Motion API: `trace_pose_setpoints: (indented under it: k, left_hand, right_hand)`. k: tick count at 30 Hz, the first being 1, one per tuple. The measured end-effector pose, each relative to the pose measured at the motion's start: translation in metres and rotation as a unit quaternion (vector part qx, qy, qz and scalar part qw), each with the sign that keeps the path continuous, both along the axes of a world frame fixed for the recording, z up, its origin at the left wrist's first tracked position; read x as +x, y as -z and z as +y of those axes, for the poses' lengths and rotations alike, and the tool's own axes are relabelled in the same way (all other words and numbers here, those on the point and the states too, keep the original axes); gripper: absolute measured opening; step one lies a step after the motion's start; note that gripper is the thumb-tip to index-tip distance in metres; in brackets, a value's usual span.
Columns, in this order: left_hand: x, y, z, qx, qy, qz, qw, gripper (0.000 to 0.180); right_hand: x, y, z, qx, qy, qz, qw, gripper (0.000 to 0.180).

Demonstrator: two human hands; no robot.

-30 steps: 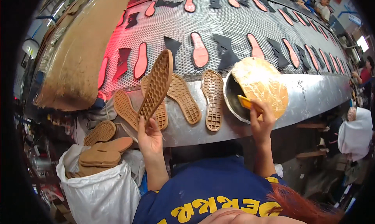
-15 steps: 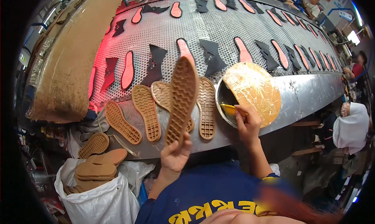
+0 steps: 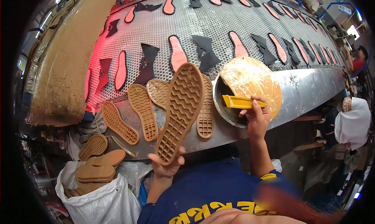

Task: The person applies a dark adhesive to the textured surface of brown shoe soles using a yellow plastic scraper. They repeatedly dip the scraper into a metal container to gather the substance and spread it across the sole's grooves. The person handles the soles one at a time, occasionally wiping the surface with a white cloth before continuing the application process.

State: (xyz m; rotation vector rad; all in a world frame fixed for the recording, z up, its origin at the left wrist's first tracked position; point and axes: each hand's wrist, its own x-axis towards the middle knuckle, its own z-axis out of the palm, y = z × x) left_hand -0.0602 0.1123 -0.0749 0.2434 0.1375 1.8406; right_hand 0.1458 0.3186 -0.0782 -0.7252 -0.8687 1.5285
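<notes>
My left hand (image 3: 167,167) grips a brown shoe sole (image 3: 181,111) by its heel end, with the wavy and waffle pattern facing me. Between the fingers of my right hand (image 3: 258,116) is a flat yellow scraper-like tool (image 3: 239,102), held nearly level over a round metal pot (image 3: 217,107). A round, glue-streaked tan board (image 3: 254,77) covers much of the pot; dark contents show at its left side. Behind the held sole, more soles lie on the metal ledge, among them one sole (image 3: 142,112) left of it and another (image 3: 205,122) to its right.
Beyond the ledge (image 3: 300,83) runs a mesh conveyor (image 3: 187,25) bearing pink insoles (image 3: 238,44) and black cut pieces (image 3: 206,54). Worn cardboard (image 3: 64,64) arches over its left end. A white sack (image 3: 99,198) of soles stands lower left. Other people are at the far right.
The yellow tool has come up from the pot and turned level, with my right hand slightly higher and to the right. The sole in my left hand has tilted, showing more of its patterned face.
</notes>
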Motion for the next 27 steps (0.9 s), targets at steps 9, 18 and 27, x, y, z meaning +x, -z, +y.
trace_pose_setpoints:
  k: [9,18,27]
  left_hand:
    - [0.002,-0.014,0.009,-0.068,-0.027,0.002,0.997,0.086]
    - [0.019,-0.021,0.011,-0.077,0.044,0.169,0.982,0.099]
    - [0.024,-0.026,0.002,-0.01,0.091,0.225,0.97,0.098]
  right_hand:
    - [-0.008,-0.01,0.002,-0.013,0.093,0.132,0.987,0.022]
    - [-0.046,-0.047,-0.032,0.434,0.176,-0.171,0.867,0.037]
    - [-0.053,-0.061,-0.035,0.462,0.157,-0.24,0.839,0.035]
